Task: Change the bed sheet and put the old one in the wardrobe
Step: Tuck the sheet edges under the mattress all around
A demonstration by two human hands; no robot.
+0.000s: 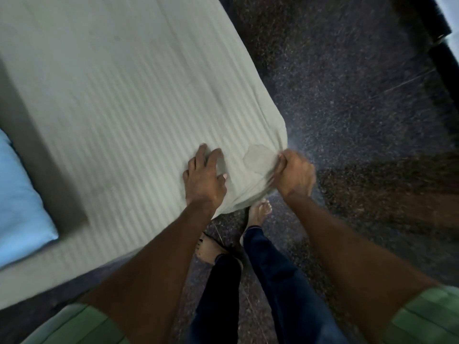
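Corner work on the sheet point(129, 95)
Left hand point(205, 177) presses flat, fingers spread; right hand point(294, 173), at 3 o'clock, blurred, grips the sheet's corner; pillow point(19, 194) cut off at 9.

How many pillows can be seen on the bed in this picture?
1. The light blue pillow lies at the left edge of the view, on the striped sheet, far from both hands. Only part of it shows, and others may lie outside the frame.
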